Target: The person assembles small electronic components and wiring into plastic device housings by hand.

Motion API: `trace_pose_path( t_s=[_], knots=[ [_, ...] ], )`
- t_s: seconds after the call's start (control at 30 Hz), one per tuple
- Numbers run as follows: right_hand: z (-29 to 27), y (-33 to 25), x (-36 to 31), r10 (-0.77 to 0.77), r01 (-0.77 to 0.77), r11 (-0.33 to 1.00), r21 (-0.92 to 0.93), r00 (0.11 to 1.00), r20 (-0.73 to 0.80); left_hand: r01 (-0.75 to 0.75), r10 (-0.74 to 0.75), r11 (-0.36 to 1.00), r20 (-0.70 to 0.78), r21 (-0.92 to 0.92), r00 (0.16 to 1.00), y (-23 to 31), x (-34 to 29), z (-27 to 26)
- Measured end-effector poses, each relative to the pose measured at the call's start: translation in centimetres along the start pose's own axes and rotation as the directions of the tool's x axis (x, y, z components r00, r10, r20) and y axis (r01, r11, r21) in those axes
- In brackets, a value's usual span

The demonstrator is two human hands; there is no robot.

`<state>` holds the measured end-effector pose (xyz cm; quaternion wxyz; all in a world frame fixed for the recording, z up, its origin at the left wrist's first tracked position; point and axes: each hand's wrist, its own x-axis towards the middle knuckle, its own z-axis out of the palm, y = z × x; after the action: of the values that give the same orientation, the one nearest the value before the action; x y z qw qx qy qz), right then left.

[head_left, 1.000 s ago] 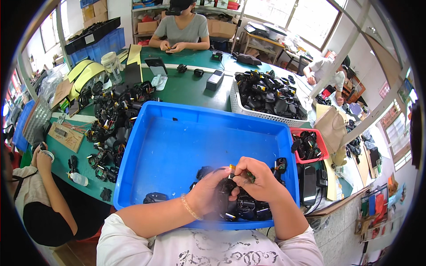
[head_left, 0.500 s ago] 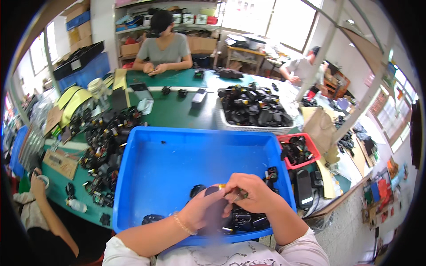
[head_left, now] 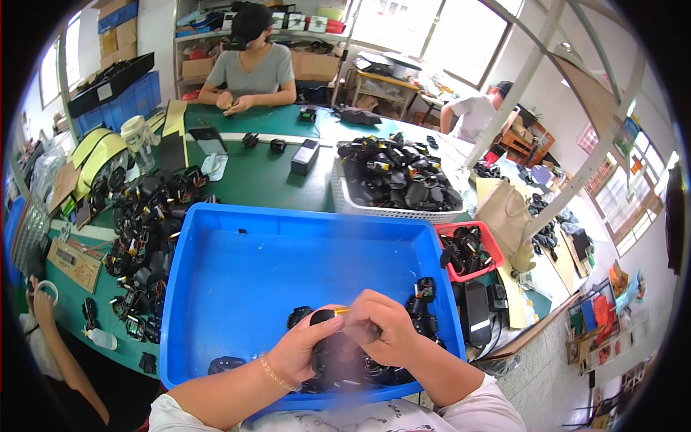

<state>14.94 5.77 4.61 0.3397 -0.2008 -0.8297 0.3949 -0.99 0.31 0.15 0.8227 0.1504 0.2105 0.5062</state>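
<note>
My left hand [head_left: 301, 349] is closed around a black plastic part [head_left: 323, 316] with a yellow tab at its upper edge. It is held low over the near side of a blue tub [head_left: 216, 208]. Close beside the yellow tab, my right hand [head_left: 387, 330] has its fingers curled together; what they pinch, if anything, is hidden and blurred. Beneath and around both hands lie several black parts [head_left: 421, 306] in the tub. A blurred vertical streak crosses the middle of the view and hides some detail there.
Black parts are heaped on the green table [head_left: 259, 191] to the left. A white basket [head_left: 345, 198] and a red basket [head_left: 471, 275], both filled with black parts, stand beyond and right. A person [head_left: 248, 72] sits opposite; another person's arm [head_left: 61, 338] reaches in at left.
The view has shifted a little, so the tub appears farther left. My right fingers have turned, and the green piece seen at them before no longer shows. The left hand keeps its hold.
</note>
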Motion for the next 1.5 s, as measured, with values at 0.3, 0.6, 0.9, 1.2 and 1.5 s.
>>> trace_pose_path(
  t_s=[0.3,0.6,0.9,1.2,1.5],
  knots=[
    [0.1,1.4,-0.3,-0.085,0.09,0.995,0.049,0.992,-0.092,0.071,-0.067,0.996,0.072,-0.054,0.995,0.6,-0.2,0.2],
    [0.2,1.6,-0.9,-0.059,0.084,0.967,0.239,0.992,-0.111,0.087,-0.064,0.99,0.202,-0.106,0.977,0.7,-0.4,0.4],
    [1.2,1.8,-0.6,0.319,-0.158,0.723,0.673,0.94,-0.123,0.001,0.002,1.0,0.088,-0.031,0.996,1.4,-0.4,1.3],
    [1.6,2.5,-0.9,0.467,-0.418,0.766,0.488,0.884,0.024,-0.128,0.144,0.988,-0.196,0.091,0.97,-0.5,-0.4,1.2],
    [1.1,2.3,0.2,0.396,-0.39,0.822,0.415,0.915,0.074,-0.298,0.425,0.837,-0.202,0.459,0.882,-0.6,0.8,-0.2]
  ],
)
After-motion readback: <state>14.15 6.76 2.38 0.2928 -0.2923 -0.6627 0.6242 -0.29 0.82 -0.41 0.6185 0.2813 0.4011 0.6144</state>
